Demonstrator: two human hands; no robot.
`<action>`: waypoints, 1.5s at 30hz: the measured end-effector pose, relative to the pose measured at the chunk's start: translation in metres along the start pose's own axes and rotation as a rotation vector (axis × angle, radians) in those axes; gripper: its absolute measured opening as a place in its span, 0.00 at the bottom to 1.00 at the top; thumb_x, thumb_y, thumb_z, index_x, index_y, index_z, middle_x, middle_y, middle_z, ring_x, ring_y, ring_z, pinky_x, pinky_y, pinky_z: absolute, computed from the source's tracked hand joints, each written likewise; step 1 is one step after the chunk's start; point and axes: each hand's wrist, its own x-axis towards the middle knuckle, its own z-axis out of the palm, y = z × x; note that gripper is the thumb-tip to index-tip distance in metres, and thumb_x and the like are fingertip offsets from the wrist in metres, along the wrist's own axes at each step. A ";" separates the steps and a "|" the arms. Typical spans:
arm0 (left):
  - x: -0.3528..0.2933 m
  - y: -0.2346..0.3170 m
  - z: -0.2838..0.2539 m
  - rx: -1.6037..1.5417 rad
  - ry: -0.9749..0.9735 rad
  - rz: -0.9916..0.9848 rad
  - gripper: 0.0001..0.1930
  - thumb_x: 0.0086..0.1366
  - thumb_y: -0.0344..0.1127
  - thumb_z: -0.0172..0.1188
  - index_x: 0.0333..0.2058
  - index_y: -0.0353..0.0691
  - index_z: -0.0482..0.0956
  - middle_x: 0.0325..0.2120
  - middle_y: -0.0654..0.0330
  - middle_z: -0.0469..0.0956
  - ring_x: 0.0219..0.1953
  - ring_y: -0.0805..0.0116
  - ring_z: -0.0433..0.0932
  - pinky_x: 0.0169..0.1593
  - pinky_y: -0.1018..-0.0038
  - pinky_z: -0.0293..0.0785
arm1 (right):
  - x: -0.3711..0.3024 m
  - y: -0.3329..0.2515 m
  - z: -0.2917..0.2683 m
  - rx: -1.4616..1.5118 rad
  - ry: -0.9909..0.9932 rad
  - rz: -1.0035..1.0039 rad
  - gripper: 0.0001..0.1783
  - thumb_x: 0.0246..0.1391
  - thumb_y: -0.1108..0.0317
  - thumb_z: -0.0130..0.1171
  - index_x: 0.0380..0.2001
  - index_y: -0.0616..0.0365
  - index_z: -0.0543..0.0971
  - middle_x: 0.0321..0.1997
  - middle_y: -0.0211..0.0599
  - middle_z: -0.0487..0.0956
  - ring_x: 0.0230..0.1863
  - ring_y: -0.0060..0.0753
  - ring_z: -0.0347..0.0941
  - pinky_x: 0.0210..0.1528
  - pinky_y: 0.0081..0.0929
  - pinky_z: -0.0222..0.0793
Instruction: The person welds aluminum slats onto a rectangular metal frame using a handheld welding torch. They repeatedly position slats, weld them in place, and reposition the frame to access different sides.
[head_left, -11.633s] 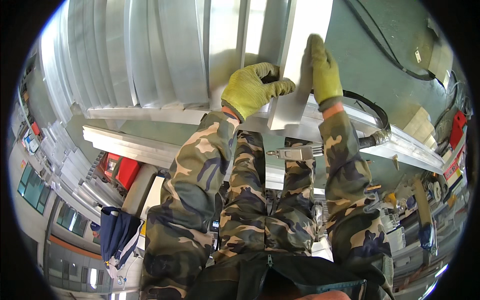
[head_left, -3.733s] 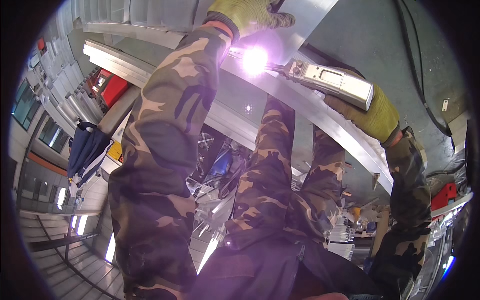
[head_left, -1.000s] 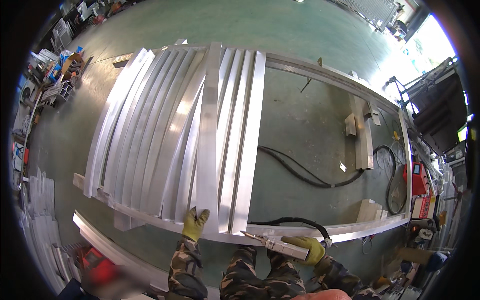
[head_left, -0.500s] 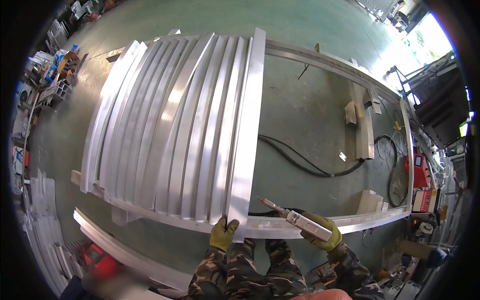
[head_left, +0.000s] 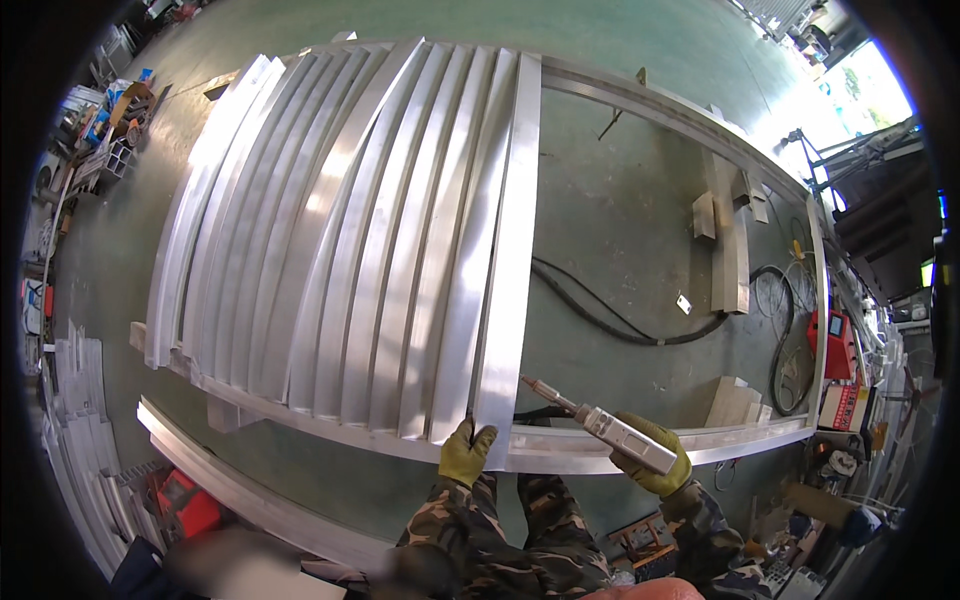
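Observation:
Wearing a yellow-green work glove, my left hand [head_left: 467, 453] is closed on the near end of the rightmost aluminium slat [head_left: 512, 270]. That slat lies across a rectangular aluminium frame [head_left: 670, 117]. Left of it, another slat [head_left: 478, 250] lies slightly tilted, with a narrow gap between them. Several more slats [head_left: 345, 260] lie side by side farther left, some askew. My gloved right hand [head_left: 655, 462] is wrapped round a silver handheld welding gun [head_left: 625, 440]. Its copper-coloured nozzle [head_left: 540, 387] points up and left toward the rightmost slat, apart from it.
Black hose [head_left: 640, 340] runs over the green floor inside the frame. Wooden blocks [head_left: 730, 240] sit under the frame's right part. A red machine [head_left: 838, 345] stands beyond the right end. At the lower left are a long aluminium bar [head_left: 250, 500] and a blurred person [head_left: 230, 565].
The rightmost slat has moved right along the frame with my left hand, and the slat beside it now shows wider and tilted. My right hand still holds the welding gun. The view has shifted slightly.

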 end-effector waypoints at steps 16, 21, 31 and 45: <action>0.014 -0.034 0.017 0.152 0.003 0.071 0.25 0.70 0.48 0.67 0.54 0.32 0.79 0.39 0.51 0.87 0.41 0.61 0.86 0.47 0.67 0.79 | 0.013 0.020 0.003 -0.144 -0.074 -0.205 0.32 0.53 0.67 0.76 0.60 0.62 0.77 0.52 0.44 0.84 0.51 0.42 0.83 0.54 0.36 0.78; 0.024 -0.042 0.021 0.144 -0.071 -0.036 0.31 0.68 0.56 0.65 0.58 0.37 0.78 0.44 0.42 0.84 0.49 0.42 0.83 0.51 0.58 0.78 | 0.012 0.020 -0.003 -0.103 -0.092 -0.104 0.32 0.53 0.68 0.76 0.61 0.61 0.77 0.52 0.44 0.84 0.51 0.41 0.83 0.54 0.35 0.78; 0.074 -0.019 -0.008 0.544 -0.467 -0.115 0.30 0.59 0.59 0.70 0.48 0.39 0.83 0.44 0.44 0.84 0.48 0.42 0.82 0.52 0.56 0.76 | 0.021 0.058 0.004 -0.173 -0.163 0.004 0.35 0.54 0.67 0.74 0.63 0.65 0.75 0.46 0.42 0.85 0.44 0.30 0.82 0.46 0.27 0.79; 0.074 0.001 -0.026 0.612 -0.323 -0.244 0.24 0.58 0.52 0.75 0.42 0.37 0.85 0.37 0.51 0.86 0.40 0.56 0.84 0.45 0.63 0.77 | 0.066 0.095 0.001 -0.050 -0.391 0.117 0.31 0.53 0.72 0.72 0.61 0.66 0.76 0.45 0.48 0.86 0.40 0.34 0.82 0.45 0.29 0.77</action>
